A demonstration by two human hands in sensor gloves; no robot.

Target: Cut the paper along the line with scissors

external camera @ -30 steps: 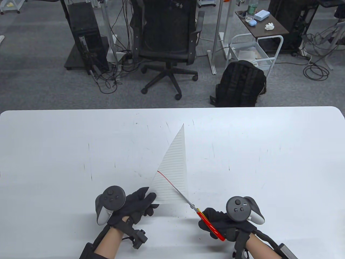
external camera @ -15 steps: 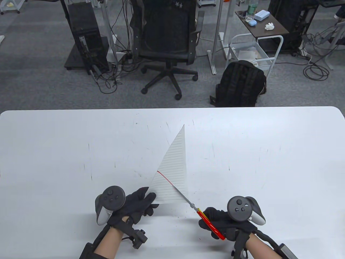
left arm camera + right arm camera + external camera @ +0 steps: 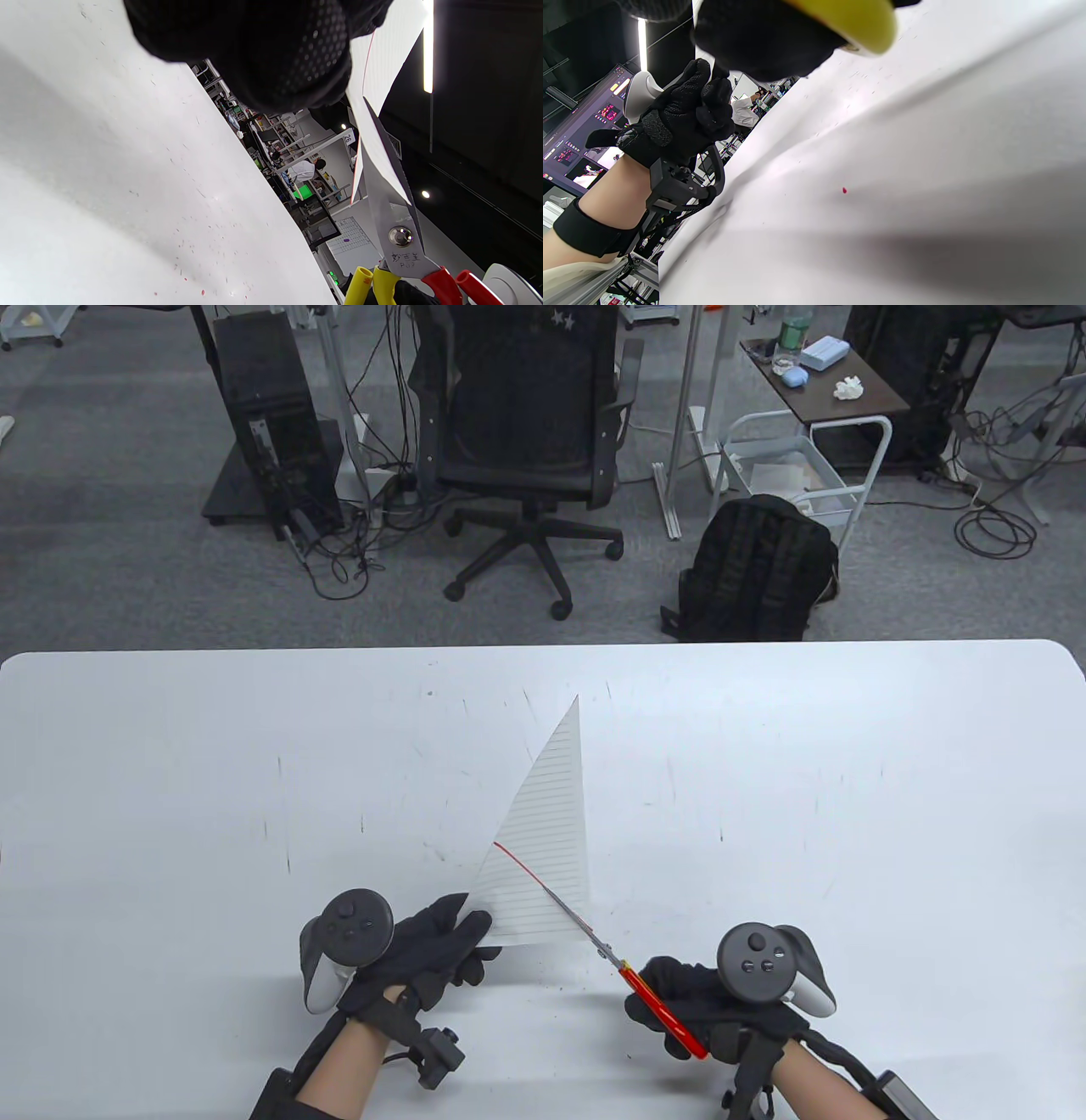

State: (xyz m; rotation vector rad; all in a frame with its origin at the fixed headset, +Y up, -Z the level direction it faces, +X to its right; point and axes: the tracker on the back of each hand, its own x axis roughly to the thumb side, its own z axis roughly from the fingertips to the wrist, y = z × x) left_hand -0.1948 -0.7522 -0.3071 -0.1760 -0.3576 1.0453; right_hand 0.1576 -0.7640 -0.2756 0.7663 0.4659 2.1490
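Note:
A triangular sheet of lined paper (image 3: 551, 823) with a red line (image 3: 519, 862) across its lower part is held up above the white table (image 3: 170, 780). My left hand (image 3: 433, 946) pinches the paper's lower left corner. My right hand (image 3: 704, 1001) grips the red-and-yellow handles of the scissors (image 3: 624, 971). The blades reach into the paper from its lower right edge, along the red line. In the left wrist view the blade (image 3: 388, 190) sits in the paper (image 3: 373, 84) with a slit behind it. In the right wrist view a yellow handle (image 3: 852, 17) shows under my fingers.
Small red paper specks lie on the table near me (image 3: 629, 1055). Beyond the table's far edge stand an office chair (image 3: 526, 432), a black backpack (image 3: 755, 568) and a computer tower (image 3: 271, 424) on the floor.
The scissor blades have closed a little along the red line and the right hand has shifted slightly. The left hand and paper have barely moved.

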